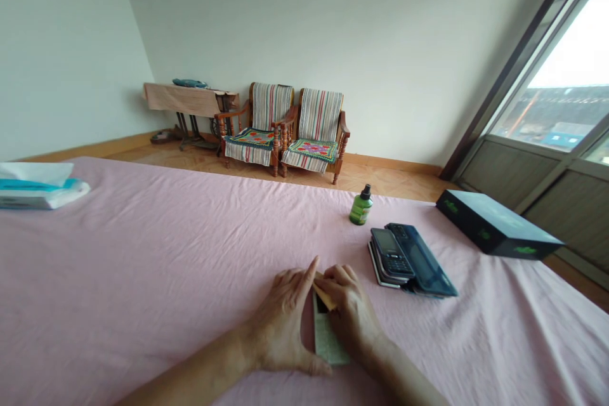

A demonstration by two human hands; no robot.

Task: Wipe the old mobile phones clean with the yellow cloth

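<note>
A flat, pale green oblong thing point(328, 341) with a dark patch near its far end lies on the pink cloth in front of me; its kind cannot be made out. My left hand point(284, 323) rests beside it, thumb and forefinger spread wide, the thumb close to its near edge and the forefinger up by its far end. Over its right side bends my right hand point(351, 307), fingers curled round a small yellowish cloth-like piece point(325, 296) that touches the far end. The right hand hides part of the pale thing.
To the right lie a keypad phone point(391, 252) on a small stack and a dark blue phone case point(425, 266). Behind them stands a green spray bottle point(360, 208). A black box point(495, 228) sits far right, a tissue pack point(42, 193) far left. Beyond the edge are two chairs point(311, 130).
</note>
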